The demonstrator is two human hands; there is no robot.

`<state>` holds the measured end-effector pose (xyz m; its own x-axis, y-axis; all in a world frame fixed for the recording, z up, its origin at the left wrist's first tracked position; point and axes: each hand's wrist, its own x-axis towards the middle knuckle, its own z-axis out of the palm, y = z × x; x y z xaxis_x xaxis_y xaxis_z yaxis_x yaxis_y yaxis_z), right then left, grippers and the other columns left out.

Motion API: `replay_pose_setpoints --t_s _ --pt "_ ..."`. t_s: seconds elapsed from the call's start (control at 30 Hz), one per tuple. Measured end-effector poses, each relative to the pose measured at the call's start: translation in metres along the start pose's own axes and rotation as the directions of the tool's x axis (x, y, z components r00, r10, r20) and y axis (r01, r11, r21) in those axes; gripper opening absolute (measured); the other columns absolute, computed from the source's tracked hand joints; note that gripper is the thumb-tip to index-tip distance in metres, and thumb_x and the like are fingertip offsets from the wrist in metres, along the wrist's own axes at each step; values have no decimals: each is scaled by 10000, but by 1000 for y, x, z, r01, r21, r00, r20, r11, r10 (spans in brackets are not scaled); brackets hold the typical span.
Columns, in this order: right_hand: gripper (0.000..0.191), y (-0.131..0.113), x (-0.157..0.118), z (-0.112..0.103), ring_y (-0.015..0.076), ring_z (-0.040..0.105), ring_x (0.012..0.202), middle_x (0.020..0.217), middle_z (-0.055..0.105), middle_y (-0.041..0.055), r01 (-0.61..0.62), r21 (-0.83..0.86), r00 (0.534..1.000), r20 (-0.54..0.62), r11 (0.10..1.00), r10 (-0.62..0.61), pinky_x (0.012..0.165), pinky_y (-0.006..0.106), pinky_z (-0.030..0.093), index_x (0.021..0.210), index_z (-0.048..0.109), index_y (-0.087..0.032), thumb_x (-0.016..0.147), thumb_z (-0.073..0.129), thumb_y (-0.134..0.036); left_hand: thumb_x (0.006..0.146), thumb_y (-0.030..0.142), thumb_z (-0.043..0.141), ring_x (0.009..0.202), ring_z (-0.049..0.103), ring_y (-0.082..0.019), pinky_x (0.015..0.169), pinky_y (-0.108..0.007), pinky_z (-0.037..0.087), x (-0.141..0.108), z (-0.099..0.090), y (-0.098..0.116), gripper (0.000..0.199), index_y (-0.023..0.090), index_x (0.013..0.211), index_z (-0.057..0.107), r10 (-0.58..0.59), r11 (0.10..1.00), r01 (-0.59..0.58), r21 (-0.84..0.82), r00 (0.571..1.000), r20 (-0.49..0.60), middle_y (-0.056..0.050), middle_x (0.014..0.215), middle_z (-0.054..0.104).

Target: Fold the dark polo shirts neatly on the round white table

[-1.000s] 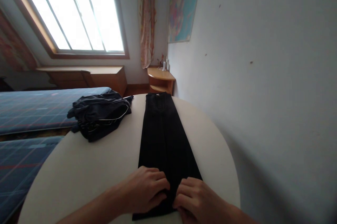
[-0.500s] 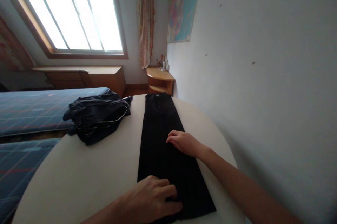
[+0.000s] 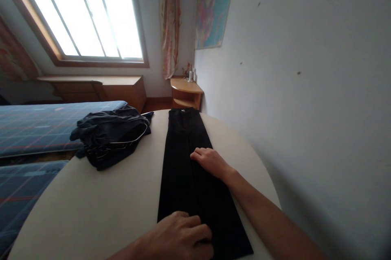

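A pair of black trousers (image 3: 176, 166) lies flat and lengthwise on a round, pale table (image 3: 116, 207), its waistband at the far edge and the leg ends towards me. Near the leg ends, my left hand (image 3: 183, 235) is closed with curled fingers on the cloth; part of its grip is hidden beneath the hand. Farther up, my right hand (image 3: 210, 162) reaches in from the right. Its bent fingers pinch the trousers along the line between the two legs.
A crumpled heap of dark clothing (image 3: 113, 130) sits at the table's left edge. Beyond it are blue plaid mattresses (image 3: 45, 125). A white wall (image 3: 305, 121) runs close along the right. A wooden corner shelf (image 3: 186, 86) and a desk (image 3: 122, 81) stand at the back.
My right hand has shifted slightly up and left along the trousers, its fingers now more curled. My left hand has moved a little down and right, its fingers closing more.
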<state>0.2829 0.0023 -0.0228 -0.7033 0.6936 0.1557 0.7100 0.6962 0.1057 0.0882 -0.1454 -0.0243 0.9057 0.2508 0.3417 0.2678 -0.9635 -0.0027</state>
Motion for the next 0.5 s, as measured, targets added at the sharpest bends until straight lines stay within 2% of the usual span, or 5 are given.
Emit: replay_pose_setpoints --t_s 0.17,0.27,0.33,0.43,0.5 --pt "215 -3 -3 6 220 605 1064 1160 657 83 -60 173 996 -61 983 72 927 357 470 1173 630 -216 1002 501 -225 970 280 623 852 593 -113 639 -275 464 -3 -2 -2 49 236 955 609 9 999 -8 -31 999 32 40 968 675" --pt "415 -3 -7 15 246 491 1317 1408 564 124 -111 310 987 -80 944 142 1101 433 388 1393 518 -190 990 511 -286 975 306 612 1113 594 -140 937 -276 486 -4 -3 -4 59 253 985 637 -24 992 30 -125 999 48 45 1112 695" --pt "515 -3 -9 20 271 370 1432 1519 467 128 -138 335 987 -38 932 159 1175 482 301 1471 450 -168 991 499 -346 967 366 611 1326 493 -218 1100 -371 424 -3 -6 -4 177 282 1119 642 -62 979 79 -188 994 94 27 1311 639" --pt "533 -3 -10 22 297 305 1471 1562 414 107 -161 324 985 -2 932 170 1192 518 265 1488 446 -188 996 488 -390 958 399 606 1428 394 -290 1151 -488 380 -4 -9 -4 341 304 1285 588 -86 961 129 -244 980 179 0 1458 542" --pt "443 -2 -9 20 279 377 1434 1519 479 90 -131 314 989 -28 940 147 1175 483 309 1425 531 -211 1001 495 -335 962 330 603 1404 437 -248 1161 -453 377 -7 -6 -4 264 299 1224 620 -85 954 134 -269 979 186 18 1411 586"
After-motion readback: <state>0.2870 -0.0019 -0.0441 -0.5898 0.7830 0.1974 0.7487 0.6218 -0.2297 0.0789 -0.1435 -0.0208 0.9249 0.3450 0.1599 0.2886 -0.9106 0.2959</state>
